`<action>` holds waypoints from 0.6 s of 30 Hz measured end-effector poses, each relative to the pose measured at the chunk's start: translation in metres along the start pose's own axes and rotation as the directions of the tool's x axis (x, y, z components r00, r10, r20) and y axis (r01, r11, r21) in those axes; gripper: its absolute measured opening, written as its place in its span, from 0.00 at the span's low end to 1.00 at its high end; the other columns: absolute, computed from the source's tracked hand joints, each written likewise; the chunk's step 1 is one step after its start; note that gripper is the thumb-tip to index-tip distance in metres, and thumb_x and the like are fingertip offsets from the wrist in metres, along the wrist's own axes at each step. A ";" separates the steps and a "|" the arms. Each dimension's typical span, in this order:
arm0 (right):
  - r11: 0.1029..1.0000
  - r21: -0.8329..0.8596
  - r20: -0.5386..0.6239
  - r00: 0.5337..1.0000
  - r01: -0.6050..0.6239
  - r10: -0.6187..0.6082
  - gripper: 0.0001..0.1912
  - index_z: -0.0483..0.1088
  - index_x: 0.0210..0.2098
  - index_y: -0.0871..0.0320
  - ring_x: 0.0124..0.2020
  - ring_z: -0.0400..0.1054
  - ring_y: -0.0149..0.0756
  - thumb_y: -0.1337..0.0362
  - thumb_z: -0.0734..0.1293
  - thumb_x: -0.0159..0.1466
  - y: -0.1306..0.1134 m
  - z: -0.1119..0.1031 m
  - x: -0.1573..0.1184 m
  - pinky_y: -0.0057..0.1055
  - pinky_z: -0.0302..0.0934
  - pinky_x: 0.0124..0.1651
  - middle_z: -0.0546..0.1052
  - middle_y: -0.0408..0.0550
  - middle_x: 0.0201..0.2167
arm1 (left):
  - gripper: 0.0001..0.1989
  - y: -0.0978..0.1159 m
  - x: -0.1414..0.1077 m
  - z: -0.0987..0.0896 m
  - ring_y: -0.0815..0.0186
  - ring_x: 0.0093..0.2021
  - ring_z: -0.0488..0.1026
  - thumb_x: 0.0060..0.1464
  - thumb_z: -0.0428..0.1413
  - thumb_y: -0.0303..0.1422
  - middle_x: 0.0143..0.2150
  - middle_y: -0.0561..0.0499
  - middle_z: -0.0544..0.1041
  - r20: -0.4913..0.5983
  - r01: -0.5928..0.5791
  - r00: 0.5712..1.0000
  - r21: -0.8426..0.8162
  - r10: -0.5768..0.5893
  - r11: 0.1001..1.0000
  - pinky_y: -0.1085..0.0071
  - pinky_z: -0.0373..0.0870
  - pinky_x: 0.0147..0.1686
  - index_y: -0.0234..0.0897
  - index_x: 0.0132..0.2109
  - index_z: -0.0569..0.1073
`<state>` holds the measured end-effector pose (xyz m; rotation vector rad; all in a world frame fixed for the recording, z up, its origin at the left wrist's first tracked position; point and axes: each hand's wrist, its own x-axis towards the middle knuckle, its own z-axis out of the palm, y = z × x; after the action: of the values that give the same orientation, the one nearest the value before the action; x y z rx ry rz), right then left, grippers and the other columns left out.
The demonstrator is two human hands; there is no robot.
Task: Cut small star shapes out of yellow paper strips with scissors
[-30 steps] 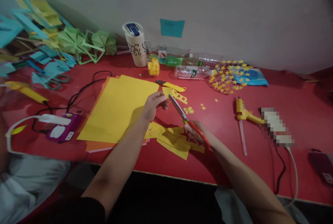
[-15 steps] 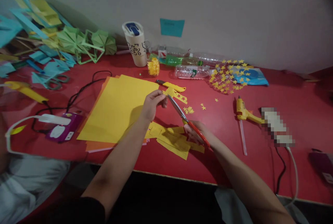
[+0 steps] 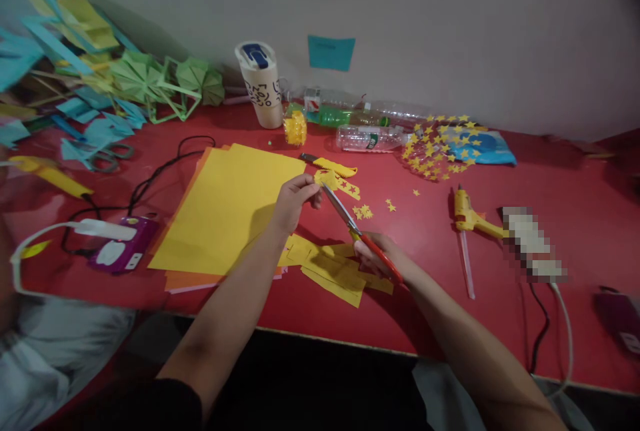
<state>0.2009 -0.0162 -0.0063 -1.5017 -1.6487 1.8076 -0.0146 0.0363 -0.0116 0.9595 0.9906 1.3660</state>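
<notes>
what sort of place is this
Probably an indoor craft workspace: there are red-handled scissors in use, small yellow stars, and a glue gun lying on the red table.

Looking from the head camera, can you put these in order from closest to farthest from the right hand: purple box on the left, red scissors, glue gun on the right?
From the right hand:
1. Red scissors, held in it.
2. Glue gun, to its right.
3. Purple box, far left.
</notes>
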 end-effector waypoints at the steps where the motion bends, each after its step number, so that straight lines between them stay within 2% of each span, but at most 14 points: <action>1: 1.000 -0.002 0.002 1.000 0.001 -0.001 0.26 0.59 0.24 0.54 0.12 0.56 0.24 0.39 0.68 0.55 0.001 0.000 0.000 0.24 0.57 0.16 0.60 0.33 0.14 | 0.09 0.000 0.000 0.000 0.74 0.19 0.68 0.43 0.60 0.34 0.19 0.57 0.73 0.001 0.003 1.000 0.002 -0.003 1.000 0.76 0.67 0.22 0.37 0.24 0.68; 7: 1.000 0.020 0.017 1.000 0.008 -0.008 0.27 0.59 0.24 0.54 0.12 0.54 0.22 0.38 0.68 0.55 0.003 0.000 0.002 0.26 0.60 0.18 0.60 0.32 0.14 | 0.09 -0.001 0.000 -0.002 0.74 0.19 0.68 0.42 0.60 0.35 0.18 0.57 0.72 0.003 0.019 1.000 0.017 -0.019 1.000 0.76 0.68 0.22 0.37 0.24 0.67; 13: 1.000 0.014 0.015 1.000 -0.020 0.020 0.25 0.60 0.25 0.54 0.11 0.56 0.24 0.39 0.68 0.55 -0.001 -0.001 0.001 0.24 0.55 0.15 0.59 0.32 0.13 | 0.10 0.001 0.001 -0.002 0.74 0.19 0.68 0.41 0.60 0.36 0.18 0.57 0.72 0.012 0.040 0.999 0.038 -0.041 0.998 0.75 0.68 0.22 0.38 0.24 0.66; 18: 1.000 0.014 0.019 1.000 -0.009 0.008 0.26 0.61 0.24 0.54 0.12 0.58 0.25 0.38 0.69 0.55 -0.002 -0.001 0.000 0.25 0.56 0.15 0.60 0.33 0.13 | 0.10 0.006 0.001 -0.003 0.74 0.19 0.68 0.39 0.60 0.36 0.18 0.57 0.72 0.021 0.058 0.998 0.040 -0.059 0.998 0.75 0.68 0.21 0.38 0.23 0.67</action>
<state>0.2007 -0.0144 -0.0041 -1.4926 -1.6376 1.8393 -0.0195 0.0373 -0.0073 0.9662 1.0245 1.2890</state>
